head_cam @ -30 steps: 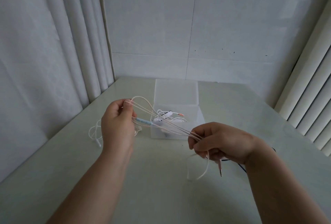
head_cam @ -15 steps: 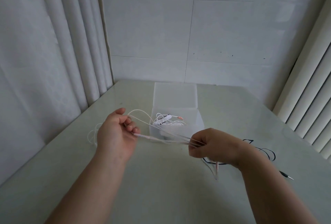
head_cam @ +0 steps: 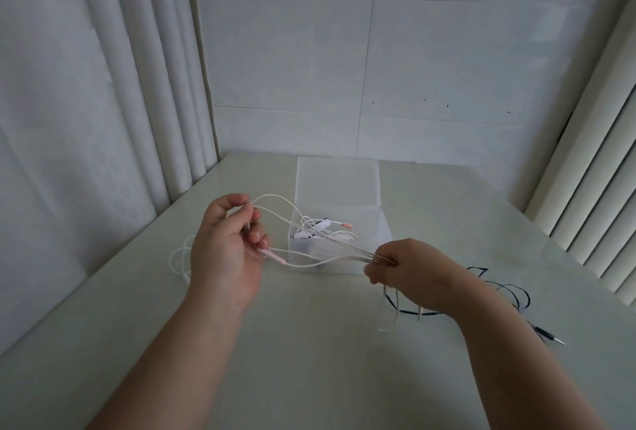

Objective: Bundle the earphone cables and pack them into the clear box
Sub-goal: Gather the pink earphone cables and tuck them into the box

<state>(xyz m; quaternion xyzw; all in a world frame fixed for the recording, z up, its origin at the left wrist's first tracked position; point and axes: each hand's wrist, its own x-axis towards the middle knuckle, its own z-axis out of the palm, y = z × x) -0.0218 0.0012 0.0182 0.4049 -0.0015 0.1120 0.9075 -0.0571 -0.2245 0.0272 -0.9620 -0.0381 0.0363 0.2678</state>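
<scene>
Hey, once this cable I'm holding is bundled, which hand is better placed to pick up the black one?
Probably the right hand, now pinching the pale cable. The black cable lies on the table just beside its wrist; the left hand is on the far side, near the white cable.

Dim, flat daylight; soft shadows; wide-angle edge warp.

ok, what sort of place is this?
Likely a plain indoor room, maybe a home corner: a pale table set into the corner, a white tiled wall behind it, and a pleated curtain on the left.
</scene>
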